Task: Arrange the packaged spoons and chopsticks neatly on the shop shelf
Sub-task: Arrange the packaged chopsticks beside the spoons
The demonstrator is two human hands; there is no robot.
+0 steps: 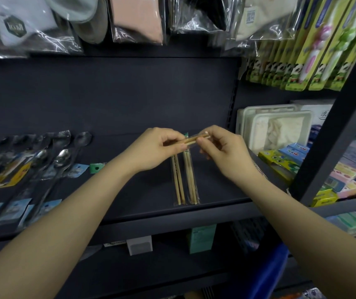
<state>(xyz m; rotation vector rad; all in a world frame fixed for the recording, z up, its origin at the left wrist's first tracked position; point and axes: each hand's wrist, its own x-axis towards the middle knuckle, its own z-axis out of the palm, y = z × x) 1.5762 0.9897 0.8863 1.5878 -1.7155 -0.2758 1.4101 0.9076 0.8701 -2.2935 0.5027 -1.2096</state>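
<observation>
Both my hands are up over the shelf (216, 190), meeting at one packet of chopsticks (196, 139). My left hand (157, 149) pinches its near end between thumb and curled fingers; my right hand (222, 149) pinches the far end the same way. The packet lies crosswise between them, roughly level, held clear of the shelf.

Just under my hands, on the dark shelf board: two chopstick packets already laid (185, 180), side by side, long axis running from me toward the back wall, tips close to the front lip. They look parallel and touching or nearly so; the clear sleeves make the edges hard to read.

Step in hand, as I judge it: placing the next chopstick packet into that row. It is turned across the row at present, so the next move calls for swinging it a quarter turn to match the two below, then lowering it just beside them, ends level with theirs.

Off past my left hand: a small green header tag (96, 167) lying loose on the board, then the packaged spoons (60, 160), fanned out in overlapping rows toward the shelf's left end. These look less even than the chopsticks.

Beyond my right hand, past the upright: white tubs (280, 130) and small coloured boxes (291, 156). Above, hanging bagged goods.
</observation>
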